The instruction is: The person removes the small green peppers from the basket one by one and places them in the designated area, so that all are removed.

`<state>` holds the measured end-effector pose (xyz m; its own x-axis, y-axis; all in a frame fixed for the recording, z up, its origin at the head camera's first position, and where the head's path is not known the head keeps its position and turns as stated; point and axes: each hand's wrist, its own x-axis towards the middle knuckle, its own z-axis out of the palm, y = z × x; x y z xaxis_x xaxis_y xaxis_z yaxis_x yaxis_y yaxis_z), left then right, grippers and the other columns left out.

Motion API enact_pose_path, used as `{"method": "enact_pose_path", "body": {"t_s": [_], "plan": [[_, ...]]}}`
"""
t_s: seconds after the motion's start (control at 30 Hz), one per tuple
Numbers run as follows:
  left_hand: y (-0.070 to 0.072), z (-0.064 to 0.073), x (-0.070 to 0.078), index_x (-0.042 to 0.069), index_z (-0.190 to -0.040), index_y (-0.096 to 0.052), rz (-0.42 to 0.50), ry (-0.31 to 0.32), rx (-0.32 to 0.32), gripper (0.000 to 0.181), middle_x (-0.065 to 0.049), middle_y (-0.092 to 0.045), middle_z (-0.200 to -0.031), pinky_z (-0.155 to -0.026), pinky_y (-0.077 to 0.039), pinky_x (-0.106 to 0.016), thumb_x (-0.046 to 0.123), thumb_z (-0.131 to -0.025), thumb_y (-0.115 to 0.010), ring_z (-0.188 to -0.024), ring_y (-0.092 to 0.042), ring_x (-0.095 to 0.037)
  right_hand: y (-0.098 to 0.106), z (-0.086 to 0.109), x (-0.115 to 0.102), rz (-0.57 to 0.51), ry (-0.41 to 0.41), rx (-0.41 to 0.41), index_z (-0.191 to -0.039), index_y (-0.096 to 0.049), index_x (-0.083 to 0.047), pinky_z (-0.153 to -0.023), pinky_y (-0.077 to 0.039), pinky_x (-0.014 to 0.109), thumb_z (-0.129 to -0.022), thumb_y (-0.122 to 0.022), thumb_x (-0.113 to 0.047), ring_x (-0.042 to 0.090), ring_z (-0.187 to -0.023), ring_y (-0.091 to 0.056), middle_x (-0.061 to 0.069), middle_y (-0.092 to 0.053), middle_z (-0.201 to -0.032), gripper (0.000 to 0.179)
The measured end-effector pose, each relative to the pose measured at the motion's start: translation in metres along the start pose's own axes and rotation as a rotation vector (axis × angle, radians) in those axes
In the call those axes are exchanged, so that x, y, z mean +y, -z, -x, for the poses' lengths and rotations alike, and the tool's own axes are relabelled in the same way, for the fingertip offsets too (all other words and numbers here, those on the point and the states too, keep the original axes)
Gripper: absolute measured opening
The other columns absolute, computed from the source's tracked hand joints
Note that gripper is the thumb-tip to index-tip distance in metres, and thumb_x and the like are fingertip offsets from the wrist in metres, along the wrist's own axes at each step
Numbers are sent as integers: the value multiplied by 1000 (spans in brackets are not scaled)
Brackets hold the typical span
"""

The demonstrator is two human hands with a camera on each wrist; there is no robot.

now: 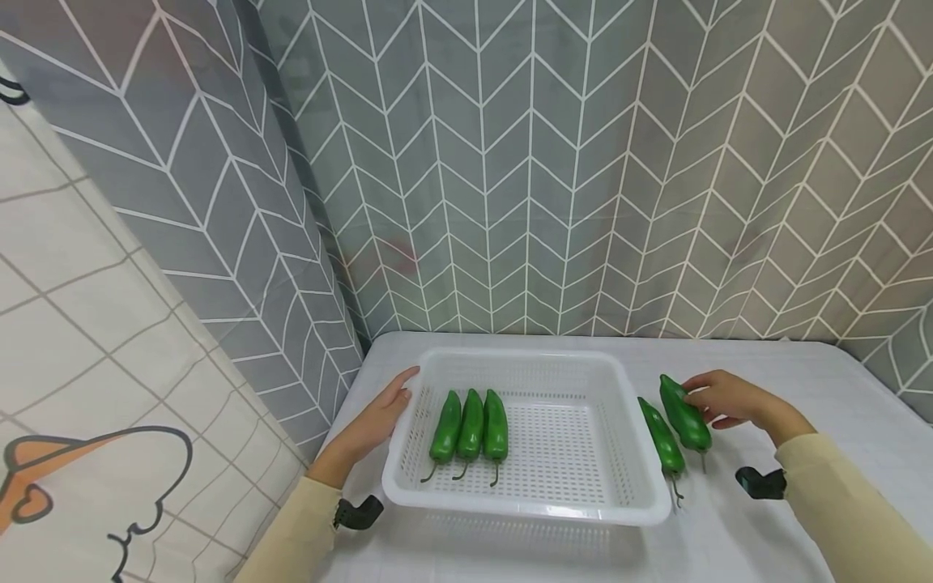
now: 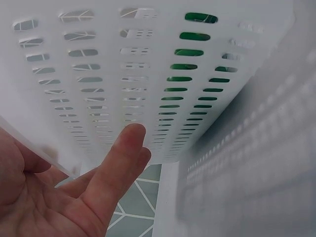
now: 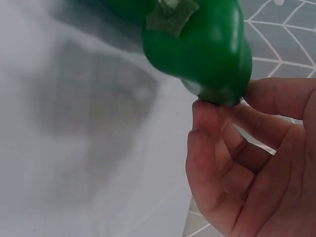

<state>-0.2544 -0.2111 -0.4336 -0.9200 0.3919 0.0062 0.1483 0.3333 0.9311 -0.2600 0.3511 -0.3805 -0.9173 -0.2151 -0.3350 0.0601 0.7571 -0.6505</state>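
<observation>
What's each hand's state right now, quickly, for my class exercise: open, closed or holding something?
Left hand: holding the white basket by its rim.
Right hand: pinching a green pepper.

Open room over the basket's (image 1: 525,512) right half! Between it and the right hand (image 1: 732,401), a loose pepper (image 1: 662,439) and the right wall; three peppers (image 1: 470,427) crowd the left half, the left hand (image 1: 375,421) blocks the left rim. Table's (image 1: 838,385) back right corner: free passage!
</observation>
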Motion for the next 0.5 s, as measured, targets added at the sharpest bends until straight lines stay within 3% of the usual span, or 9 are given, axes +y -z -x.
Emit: {"method": "enact_pose_path", "body": {"t_s": [0.5], "plan": [[0,-1,1,14,-163,-15,7,1,-5,51,-24,-44,-151,-101,-48,-45,22,-114,-25,-128,-55,-36,-16,-5,17,48,-29,-4,-130,-48,21,-68,-57,42,-100,-51,-10,22,-78,-60,12,-64,-93,44]]}}
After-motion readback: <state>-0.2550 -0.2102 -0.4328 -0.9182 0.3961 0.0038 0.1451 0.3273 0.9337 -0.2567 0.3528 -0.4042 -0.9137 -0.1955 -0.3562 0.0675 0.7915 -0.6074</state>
